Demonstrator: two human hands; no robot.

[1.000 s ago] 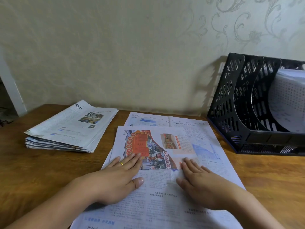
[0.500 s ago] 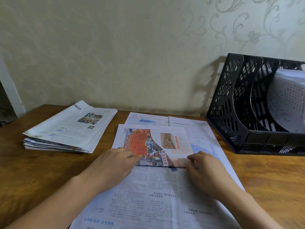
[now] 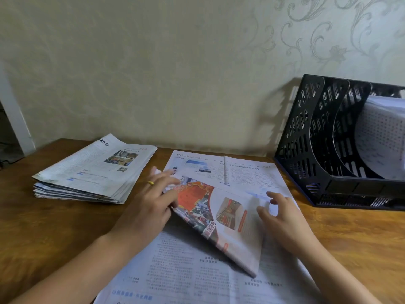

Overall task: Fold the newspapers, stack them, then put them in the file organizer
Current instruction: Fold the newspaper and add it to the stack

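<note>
A folded newspaper with a red picture [image 3: 219, 216] lies tilted on top of an open newspaper sheet [image 3: 197, 270] in the middle of the wooden table. My left hand [image 3: 151, 205], with a gold ring, grips the folded paper's left edge, which is lifted off the sheet. My right hand [image 3: 282, 218] hovers at the folded paper's right edge with its fingers spread and loosely bent, holding nothing. A stack of folded newspapers [image 3: 92, 172] sits at the back left. The black mesh file organizer [image 3: 311, 150] stands at the back right.
White papers [image 3: 381, 137] fill one slot of the organizer. The wall runs close behind the table [image 3: 54, 227]. A white door frame [image 3: 13, 119] stands at the far left.
My left hand has taken hold of the folded paper's left edge and lifted and turned it, so it now lies slanted. My right hand has moved right and come off the paper.
</note>
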